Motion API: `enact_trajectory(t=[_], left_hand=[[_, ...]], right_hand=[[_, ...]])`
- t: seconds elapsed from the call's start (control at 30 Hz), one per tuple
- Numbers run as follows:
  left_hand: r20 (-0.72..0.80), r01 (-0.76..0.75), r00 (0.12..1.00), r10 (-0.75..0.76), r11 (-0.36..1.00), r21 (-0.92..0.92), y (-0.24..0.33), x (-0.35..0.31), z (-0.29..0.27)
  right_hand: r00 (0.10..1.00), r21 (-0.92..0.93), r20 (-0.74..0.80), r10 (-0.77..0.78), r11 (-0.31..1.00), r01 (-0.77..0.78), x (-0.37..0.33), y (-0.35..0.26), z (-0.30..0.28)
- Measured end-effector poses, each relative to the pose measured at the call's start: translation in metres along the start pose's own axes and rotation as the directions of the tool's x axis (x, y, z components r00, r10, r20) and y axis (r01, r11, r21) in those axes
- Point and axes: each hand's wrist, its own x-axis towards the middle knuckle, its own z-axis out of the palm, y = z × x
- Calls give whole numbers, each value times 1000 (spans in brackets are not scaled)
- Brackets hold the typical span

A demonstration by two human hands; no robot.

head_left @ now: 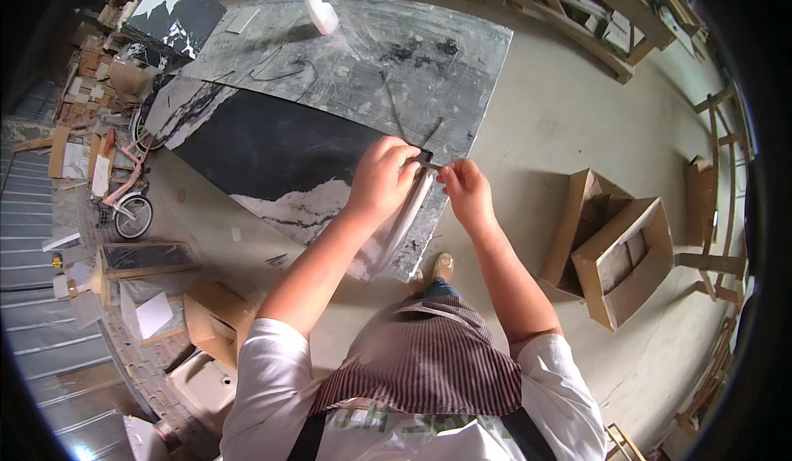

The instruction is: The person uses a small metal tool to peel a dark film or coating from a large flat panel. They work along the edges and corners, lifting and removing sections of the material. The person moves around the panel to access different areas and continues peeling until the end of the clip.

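Note:
A black-and-white marble-patterned slab (pixel 289 135) lies on the grey, stained worktable (pixel 462 56). At its right-hand corner my left hand (pixel 381 176) is closed, thumb and fingers pinching one end of a thin dark strip (pixel 427 164). The fingertips of my right hand (pixel 467 193) pinch together at the strip's other end, just off the slab's corner. What the strip is made of is too small to tell. Below my hands a pale, whitish band (pixel 407 217) runs along the slab's short edge toward me.
A white spray bottle (pixel 318 7) stands on the table's far side. Open cardboard boxes (pixel 623 263) sit on the floor at right. To the left are a pink bicycle (pixel 124 184), another cardboard box (pixel 216 316) and a sink basin (pixel 202 382). Wooden racks (pixel 577 36) line the far right.

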Motion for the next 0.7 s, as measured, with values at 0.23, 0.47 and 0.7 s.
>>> enact_trajectory(t=[0.23, 0.47, 0.7], left_hand=[[48, -78, 996, 68, 966, 245, -17, 16, 16], [74, -85, 995, 66, 954, 288, -17, 24, 22], [125, -134, 987, 100, 943, 304, -16, 29, 18]], right_hand=[[996, 45, -63, 65, 997, -62, 22, 3, 14], [986, 151, -145, 81, 987, -59, 21, 3, 18], [976, 5, -217, -25, 1000, 27, 17, 4, 26]])
